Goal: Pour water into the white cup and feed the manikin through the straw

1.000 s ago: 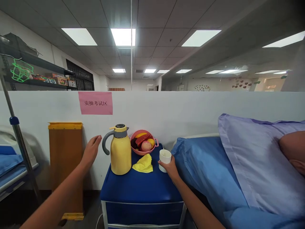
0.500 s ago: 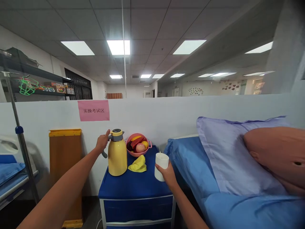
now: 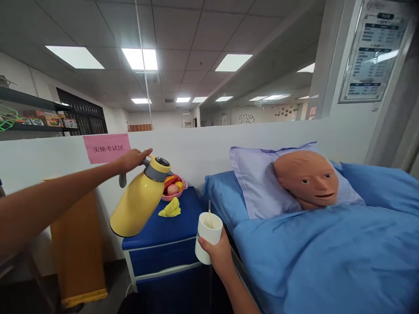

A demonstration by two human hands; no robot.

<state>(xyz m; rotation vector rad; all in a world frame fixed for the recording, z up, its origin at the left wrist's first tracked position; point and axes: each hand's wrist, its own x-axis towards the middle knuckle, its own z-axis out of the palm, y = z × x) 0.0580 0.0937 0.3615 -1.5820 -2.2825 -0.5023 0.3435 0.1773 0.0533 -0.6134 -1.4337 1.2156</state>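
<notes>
My left hand (image 3: pixel 132 160) is closed round the grey handle of a yellow thermos jug (image 3: pixel 139 200). The jug is off the cabinet and tilted, its spout end leaning right toward the cup. In my right hand (image 3: pixel 218 253) is a white cup (image 3: pixel 209 233), held upright in front of the bedside cabinet, with a thin pale stick or spoon handle rising from it. No stream shows between spout and cup. On the blue cabinet top (image 3: pixel 153 231) lies a crumpled yellow cloth (image 3: pixel 170 207). Behind it, the jug partly hides a pink basket (image 3: pixel 173 196) of fruit.
To the right, a manikin head (image 3: pixel 306 179) rests on a lilac pillow (image 3: pixel 250 183) in a bed with a blue quilt (image 3: pixel 327 257). A low white partition (image 3: pixel 199 152) runs behind. At left stands a brown board (image 3: pixel 78 248) with yellow edges.
The jug has been lifted off the cabinet and tipped to the right. My right hand has brought the cup lower and nearer. The view has turned right, showing the manikin's whole face.
</notes>
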